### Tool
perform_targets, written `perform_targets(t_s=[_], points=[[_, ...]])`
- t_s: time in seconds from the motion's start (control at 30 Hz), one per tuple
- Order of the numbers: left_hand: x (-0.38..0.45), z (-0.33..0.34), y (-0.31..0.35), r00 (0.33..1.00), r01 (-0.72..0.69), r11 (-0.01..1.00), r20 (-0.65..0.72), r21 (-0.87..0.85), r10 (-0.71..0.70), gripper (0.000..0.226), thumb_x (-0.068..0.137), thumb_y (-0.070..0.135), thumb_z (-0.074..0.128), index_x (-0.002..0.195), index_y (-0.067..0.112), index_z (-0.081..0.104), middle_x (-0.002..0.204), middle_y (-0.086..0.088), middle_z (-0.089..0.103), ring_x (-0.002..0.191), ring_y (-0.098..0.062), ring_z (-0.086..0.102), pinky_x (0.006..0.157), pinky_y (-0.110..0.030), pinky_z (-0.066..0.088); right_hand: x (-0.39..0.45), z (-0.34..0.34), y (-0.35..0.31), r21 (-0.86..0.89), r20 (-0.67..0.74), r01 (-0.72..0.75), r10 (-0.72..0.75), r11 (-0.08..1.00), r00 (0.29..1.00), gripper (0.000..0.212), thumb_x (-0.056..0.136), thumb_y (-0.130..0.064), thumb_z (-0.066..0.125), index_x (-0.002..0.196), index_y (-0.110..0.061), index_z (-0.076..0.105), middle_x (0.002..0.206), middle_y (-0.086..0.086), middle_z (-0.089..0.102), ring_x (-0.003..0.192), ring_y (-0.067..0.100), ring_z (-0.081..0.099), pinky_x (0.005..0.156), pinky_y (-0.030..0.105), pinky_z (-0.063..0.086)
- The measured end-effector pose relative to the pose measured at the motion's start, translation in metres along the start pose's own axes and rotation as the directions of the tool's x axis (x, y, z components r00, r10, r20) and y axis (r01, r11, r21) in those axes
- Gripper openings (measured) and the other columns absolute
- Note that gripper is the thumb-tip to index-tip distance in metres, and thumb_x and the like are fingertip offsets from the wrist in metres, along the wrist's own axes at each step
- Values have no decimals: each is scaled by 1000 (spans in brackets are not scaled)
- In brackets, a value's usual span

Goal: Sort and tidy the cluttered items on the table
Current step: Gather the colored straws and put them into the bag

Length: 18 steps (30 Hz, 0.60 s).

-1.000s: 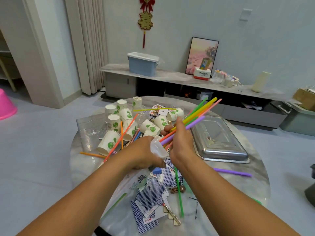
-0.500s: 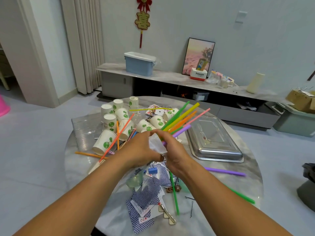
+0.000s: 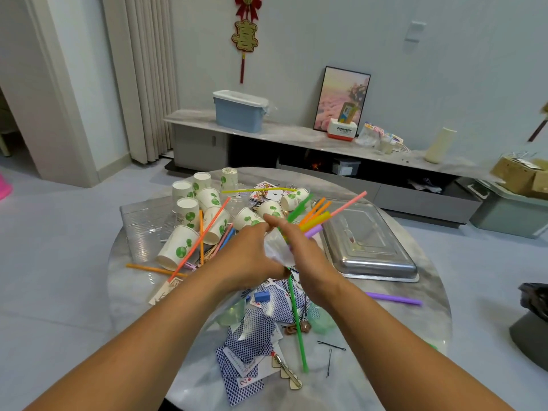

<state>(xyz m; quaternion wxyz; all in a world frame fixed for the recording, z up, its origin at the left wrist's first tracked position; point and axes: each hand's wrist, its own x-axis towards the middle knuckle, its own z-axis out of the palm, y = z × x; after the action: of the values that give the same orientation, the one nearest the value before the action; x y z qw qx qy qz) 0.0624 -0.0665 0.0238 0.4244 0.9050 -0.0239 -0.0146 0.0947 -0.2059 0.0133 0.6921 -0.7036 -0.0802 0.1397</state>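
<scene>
Straws point(image 3: 315, 218) sit lower than before, right hand point(image 3: 299, 259) gripping them, left hand point(image 3: 252, 256) pinching clear plastic point(image 3: 274, 247).

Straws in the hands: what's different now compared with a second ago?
The straw bundle has slid down into the clear bag, so less of it pokes out. The right hand has loosened from gripping it, fingers now straighter along it. The left hand still holds the bag. Cups, cards, tray and loose straws lie unchanged.
</scene>
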Motion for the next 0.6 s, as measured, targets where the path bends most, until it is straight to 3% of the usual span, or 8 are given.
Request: perform_targets(t_s=[0.1,0.2,0.3,0.37,0.43,0.5,0.53,0.6], points=[[0,-2,-3,1000,1,1000,-9,-9,-1,81,67,25,90,137,31,51,116,14,66,91,3,62,70,-19,50,5,1,8,51,53,12,-15,999,998,33,98,-41,61,130,-35,64,124,-11,71,117,9,66,105,35,50],[-5,-3,-1,1000,18,1000,-5,3,-18,100,69,28,90,153,30,35,141,9,48,110,-8,52,85,-26,46,9,-2,-3,164,-118,82,-63,983,991,67,81,-63,70,136,-25,59,121,-2,72,110,16,69,99,41,50],[-7,-4,-1,1000,26,998,-4,50,-25,109,69,34,90,158,31,27,156,2,36,130,-19,47,100,-38,49,13,-15,-17,282,-288,161,-77,946,955,45,95,-61,52,126,-29,60,112,1,76,107,22,71,98,46,50],[-8,-4,-1,999,33,997,1,73,-33,110,69,37,90,158,32,26,157,2,34,136,-20,43,105,-40,46,10,-17,-24,298,-307,198,-103,934,946,35,102,-49,45,125,-30,62,109,0,77,108,21,71,99,44,50],[-8,-3,1,1000,24,997,6,76,-25,108,68,36,90,156,32,28,152,3,39,133,-19,47,101,-35,46,5,-13,-23,180,-196,140,-104,974,975,30,101,-38,48,118,-27,71,110,-2,77,107,16,68,103,42,46],[-7,-3,3,1000,5,998,-2,68,-5,99,67,32,90,151,32,36,140,7,50,117,-16,57,88,-30,50,2,-5,-15,-36,-17,43,-44,998,999,29,101,-36,52,119,-27,73,123,-8,72,115,9,64,108,38,43],[-7,-3,3,1000,5,998,-8,70,-4,96,67,32,90,149,31,39,135,9,53,111,-14,59,86,-30,51,1,-2,-10,-138,38,34,-29,990,999,34,102,-41,50,128,-30,69,133,-11,66,123,6,59,111,36,41],[-7,-4,3,1000,24,995,-21,95,-22,101,66,35,88,152,29,35,140,8,51,117,-16,58,93,-34,52,-1,3,-5,-205,-17,67,-72,977,997,53,100,-62,43,144,-35,55,147,-16,54,134,4,50,118,38,36]])
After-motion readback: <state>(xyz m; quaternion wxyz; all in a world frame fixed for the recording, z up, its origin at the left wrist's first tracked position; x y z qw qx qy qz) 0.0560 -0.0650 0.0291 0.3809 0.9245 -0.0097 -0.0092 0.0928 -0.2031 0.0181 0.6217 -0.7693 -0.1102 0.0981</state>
